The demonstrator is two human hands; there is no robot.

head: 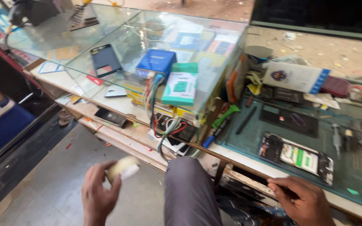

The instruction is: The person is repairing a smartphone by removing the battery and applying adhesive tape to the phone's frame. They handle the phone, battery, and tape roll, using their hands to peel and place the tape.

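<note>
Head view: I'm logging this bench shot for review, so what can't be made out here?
- Pale object in the left hand: motion-blurred and half wrapped by the fingers, so its kind is unclear.
- Right hand: cut off by the bottom edge; rests at the bench edge, nothing visibly held.
- Opened phone: its inner parts are too small to tell.
- Items under the glass case: hazed by reflections.

A blurred, pale yellowish roll [122, 168] sits gripped low above the floor.

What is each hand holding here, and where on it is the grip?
The left hand grips a blurred pale roll at its lower end. The right hand holds nothing, resting on the workbench edge.
</note>
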